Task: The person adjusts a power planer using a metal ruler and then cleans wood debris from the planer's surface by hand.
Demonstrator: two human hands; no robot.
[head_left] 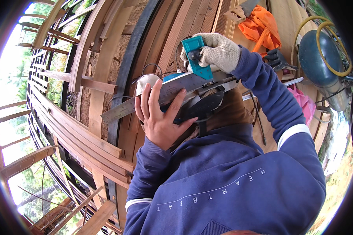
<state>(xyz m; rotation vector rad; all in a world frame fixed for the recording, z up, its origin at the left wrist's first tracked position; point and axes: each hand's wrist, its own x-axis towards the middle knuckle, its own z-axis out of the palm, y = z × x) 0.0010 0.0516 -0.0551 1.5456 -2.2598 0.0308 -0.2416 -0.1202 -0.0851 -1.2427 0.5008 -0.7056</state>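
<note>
My left fingers (176, 103), spread on steel ruler (119, 111); right fingers (208, 57), clasping teal tool (204, 72); apparently measuring, next calling for steadiness.

Bunched on the light planks (271, 135) lies an orange cloth (261, 26), with a handsaw (235, 15) just beside its upper left. Just below the cloth's right end sits a dark glove (276, 59); farther down on that same side are a pale metal bar (293, 82) and a crumpled pink sheet (302, 103). To the right of the cloth stands a dark green tank (318, 51), a yellow hose (321, 24) looped over it. Left of the cloth run reddish-brown boards (198, 17), then, farther out, a curved black strip (125, 72). Well apart to its lower left is a stack of long timbers (78, 131), and well off to its left, greenery (55, 59) shows between beams
</note>
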